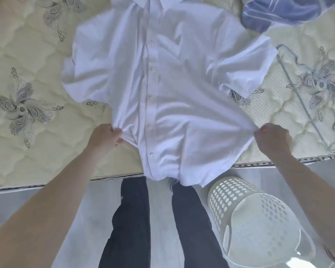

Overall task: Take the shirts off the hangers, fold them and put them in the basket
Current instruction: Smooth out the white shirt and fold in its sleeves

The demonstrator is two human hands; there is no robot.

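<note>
A white short-sleeved button shirt lies face up and spread out on the mattress, collar at the far side, hem hanging over the near edge. My left hand grips the shirt's left side seam near the hem. On the opposite side, my right hand pinches the right side seam. A thin wire hanger lies bare on the mattress to the right of the shirt. The white perforated basket stands on the floor at the lower right, seemingly with nothing inside.
A blue garment lies crumpled at the far right of the mattress. My legs in dark trousers stand against the mattress edge, between it and the grey floor. The basket stands just right of my right leg.
</note>
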